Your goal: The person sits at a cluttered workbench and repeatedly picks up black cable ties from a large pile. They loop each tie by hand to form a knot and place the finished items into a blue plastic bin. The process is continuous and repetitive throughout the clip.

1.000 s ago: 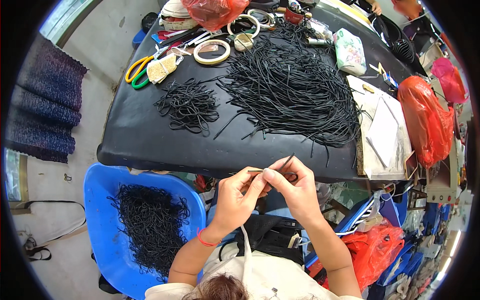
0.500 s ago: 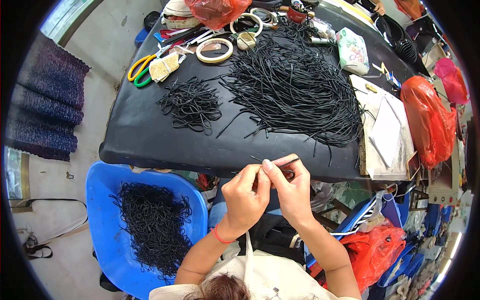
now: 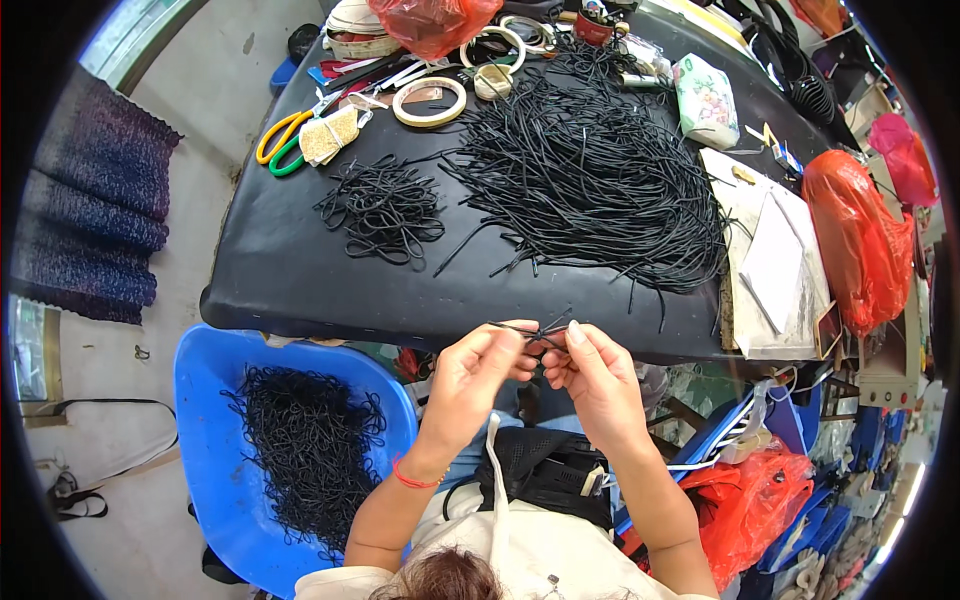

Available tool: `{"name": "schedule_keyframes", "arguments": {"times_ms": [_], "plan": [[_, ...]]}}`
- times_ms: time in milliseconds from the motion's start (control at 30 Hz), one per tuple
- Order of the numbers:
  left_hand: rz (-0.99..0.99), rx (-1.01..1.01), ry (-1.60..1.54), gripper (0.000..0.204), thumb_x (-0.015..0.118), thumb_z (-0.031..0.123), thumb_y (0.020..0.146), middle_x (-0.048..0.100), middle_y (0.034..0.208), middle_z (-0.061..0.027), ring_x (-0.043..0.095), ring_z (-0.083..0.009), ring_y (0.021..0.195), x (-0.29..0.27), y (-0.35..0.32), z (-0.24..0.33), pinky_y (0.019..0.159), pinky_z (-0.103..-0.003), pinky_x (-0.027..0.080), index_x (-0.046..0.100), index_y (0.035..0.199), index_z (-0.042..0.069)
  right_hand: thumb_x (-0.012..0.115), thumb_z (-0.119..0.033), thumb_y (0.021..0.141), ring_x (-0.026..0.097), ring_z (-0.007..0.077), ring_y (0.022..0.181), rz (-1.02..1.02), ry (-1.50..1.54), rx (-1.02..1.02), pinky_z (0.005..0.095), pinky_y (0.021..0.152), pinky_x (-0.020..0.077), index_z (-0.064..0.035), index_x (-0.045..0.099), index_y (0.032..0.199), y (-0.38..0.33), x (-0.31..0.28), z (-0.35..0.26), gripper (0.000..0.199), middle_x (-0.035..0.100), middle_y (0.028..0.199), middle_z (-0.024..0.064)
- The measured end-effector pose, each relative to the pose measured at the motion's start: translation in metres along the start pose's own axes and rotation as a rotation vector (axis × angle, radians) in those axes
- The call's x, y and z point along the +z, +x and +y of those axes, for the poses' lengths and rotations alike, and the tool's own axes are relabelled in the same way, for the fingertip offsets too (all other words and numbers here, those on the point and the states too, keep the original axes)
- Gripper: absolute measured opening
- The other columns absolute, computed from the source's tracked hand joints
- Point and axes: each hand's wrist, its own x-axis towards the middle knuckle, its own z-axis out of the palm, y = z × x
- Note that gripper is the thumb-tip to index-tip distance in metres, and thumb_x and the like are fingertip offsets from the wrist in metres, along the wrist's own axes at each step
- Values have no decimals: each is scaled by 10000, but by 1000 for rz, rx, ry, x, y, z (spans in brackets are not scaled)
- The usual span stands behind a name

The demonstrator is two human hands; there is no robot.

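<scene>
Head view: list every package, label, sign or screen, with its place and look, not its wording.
Soft packet: far right part of the black table, rectangular, pale green with floral print.
Red plastic bag: table's far edge, crumpled, translucent.
Orange-red bag: table's right end, bulging.
No signs or screens show.

Over the last second the left hand (image 3: 475,375) and right hand (image 3: 592,378) have drawn closer together at the near edge of the bench (image 3: 300,280). The black cord (image 3: 530,331), which earlier stuck up toward 1 o'clock from the fingertips, now lies flatter, with an end pointing toward 9 o'clock above the left hand's fingers.
</scene>
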Motion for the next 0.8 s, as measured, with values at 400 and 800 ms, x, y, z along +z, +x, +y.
{"name": "schedule_keyframes", "arguments": {"times_ms": [400, 800], "plan": [[95, 30, -270, 213, 554, 126, 895, 641, 931, -94, 612, -150, 836, 11, 3, -13, 779, -286, 486, 584, 1059, -6, 482, -273, 942, 527, 73, 711, 23, 53, -22, 211, 638, 419, -13, 598, 1000, -9, 6, 10, 291, 604, 802, 25], [-19, -67, -139, 171, 539, 138, 907, 636, 870, -59, 588, -110, 727, 0, 4, 4, 684, -240, 484, 626, 989, 16, 541, -153, 910, 504, 44, 729, 187, -337, -267, 194, 671, 417, -6, 595, 893, -12, -2, -10, 158, 577, 794, -5]]}}
